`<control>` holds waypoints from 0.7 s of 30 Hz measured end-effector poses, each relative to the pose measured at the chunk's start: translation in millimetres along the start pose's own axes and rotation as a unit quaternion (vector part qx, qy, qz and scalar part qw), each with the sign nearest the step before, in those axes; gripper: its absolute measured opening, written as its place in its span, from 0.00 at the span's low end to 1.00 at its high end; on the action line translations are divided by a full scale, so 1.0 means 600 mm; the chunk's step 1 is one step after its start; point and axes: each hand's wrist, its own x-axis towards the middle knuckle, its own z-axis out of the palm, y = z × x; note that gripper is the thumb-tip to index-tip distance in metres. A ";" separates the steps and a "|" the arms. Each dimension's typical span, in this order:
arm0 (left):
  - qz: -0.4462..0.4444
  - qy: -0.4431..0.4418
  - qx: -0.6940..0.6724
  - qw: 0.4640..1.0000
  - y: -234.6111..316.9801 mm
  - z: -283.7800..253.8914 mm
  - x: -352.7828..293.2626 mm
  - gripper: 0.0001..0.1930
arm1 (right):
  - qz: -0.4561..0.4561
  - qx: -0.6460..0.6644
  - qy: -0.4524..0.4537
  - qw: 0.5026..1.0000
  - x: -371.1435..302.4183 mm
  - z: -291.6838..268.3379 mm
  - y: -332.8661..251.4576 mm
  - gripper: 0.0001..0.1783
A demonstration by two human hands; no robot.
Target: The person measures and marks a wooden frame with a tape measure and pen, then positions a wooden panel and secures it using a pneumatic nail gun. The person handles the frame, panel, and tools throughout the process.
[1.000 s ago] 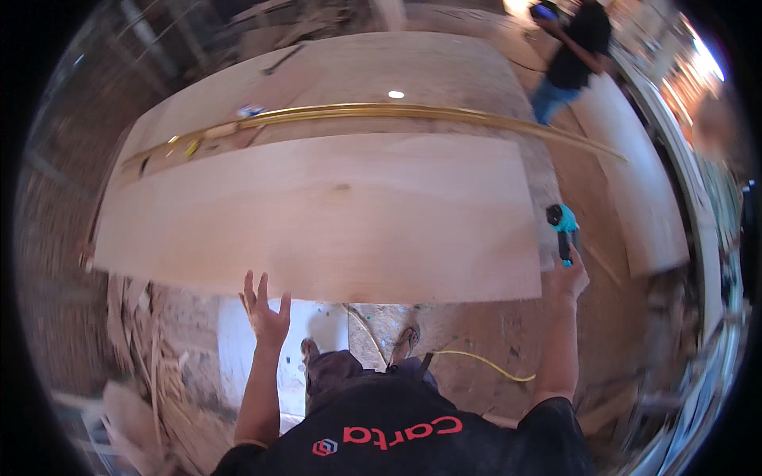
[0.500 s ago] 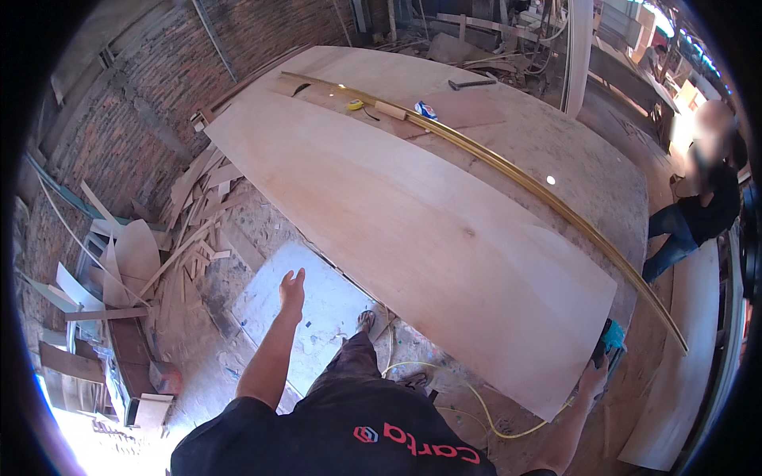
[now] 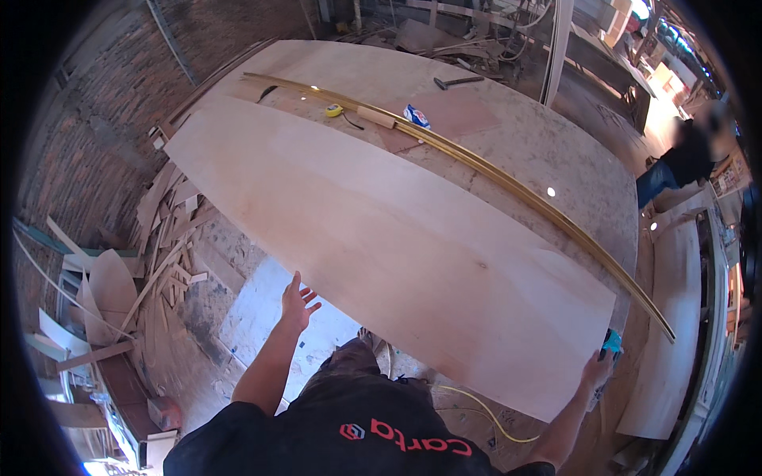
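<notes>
Here, worktop [image 3: 516, 147] under pale panel [image 3: 381, 230]; brick wall [image 3: 103, 103] beyond panel's left end; packet [image 3: 416, 117] behind it, contents hidden; left hand [image 3: 296, 308] spread beside its near edge; right hand [image 3: 597, 370] clasping teal tool [image 3: 612, 341], right end.

Soft light, bowed edges

The worktop [image 3: 520, 135] and wood sheet [image 3: 373, 222] are softly lit; a bright spot [image 3: 551, 192] is seen near the worktop's right edge. Glare is shown beyond its far right corner. Past the left edge, a brick wall [image 3: 103, 119] is left dim. Straight lines are bent by the lens; a person [image 3: 686, 163] is blurred about the head.
</notes>
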 end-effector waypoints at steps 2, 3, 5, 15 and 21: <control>-0.002 -0.023 0.007 1.000 0.007 0.019 0.005 0.39 | -0.057 0.021 0.031 0.998 0.010 0.015 -0.063 0.27; -0.002 -0.031 0.009 0.999 0.008 0.023 0.007 0.37 | -0.089 0.038 0.041 0.994 0.018 0.030 -0.097 0.27; 0.001 -0.030 0.000 1.000 0.011 0.016 0.015 0.33 | -0.136 0.084 -0.007 0.987 0.022 0.049 -0.217 0.27; -0.016 0.081 0.000 0.997 0.039 0.053 -0.001 0.26 | -0.335 0.051 -0.211 0.917 0.079 0.072 -0.634 0.37; -0.033 0.014 0.102 0.994 0.072 0.078 -0.026 0.26 | -0.322 0.138 -0.296 0.888 0.143 0.129 -0.650 0.39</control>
